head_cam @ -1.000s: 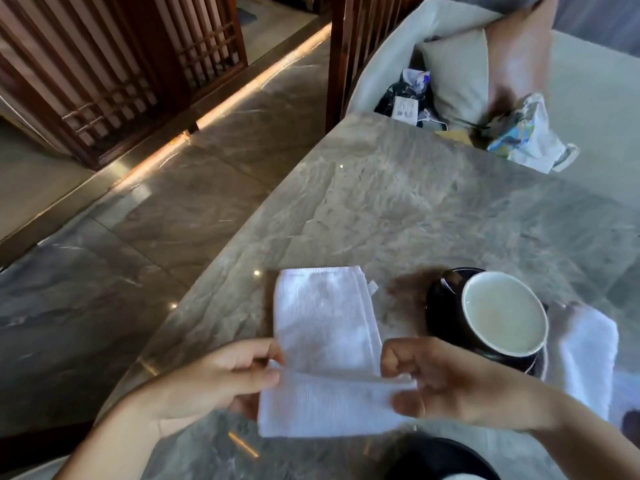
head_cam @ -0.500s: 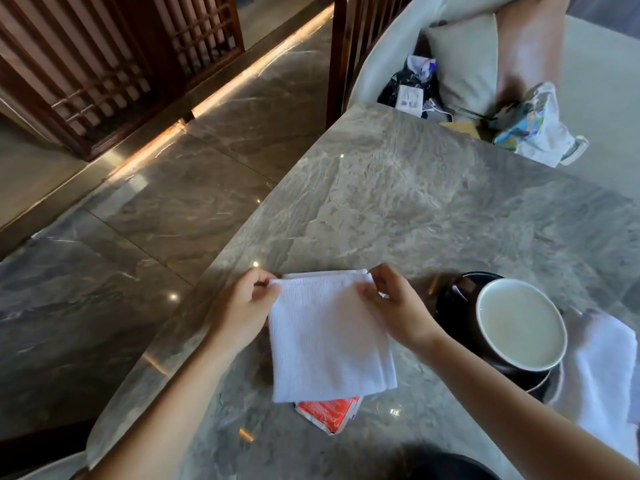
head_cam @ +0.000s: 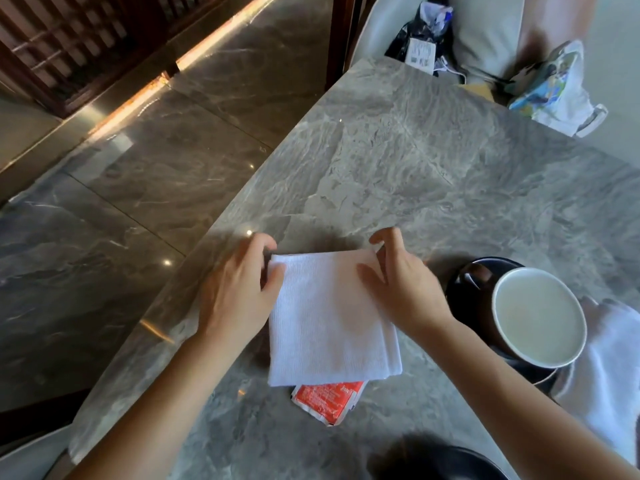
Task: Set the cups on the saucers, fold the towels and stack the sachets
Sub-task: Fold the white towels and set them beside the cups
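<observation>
A folded white towel lies flat on the grey marble table. My left hand grips its far left corner, thumb on the cloth. At the far right corner, my right hand has its fingers arched over the corner and its thumb on top. A red sachet sticks out from under the towel's near edge. To the right stands a dark cup with a white inside, on a dark saucer. Another white towel lies crumpled beyond the cup.
The table's left edge runs diagonally, with polished stone floor below it. Behind the table is a pale chair holding a cushion, a dark bag and a printed plastic bag. A dark round object sits at the bottom edge.
Both hands carried the towel's near edge over to the far edge, folding it in half. The red sachet came into view at its near edge. The fingers have since loosened at the far corners.
</observation>
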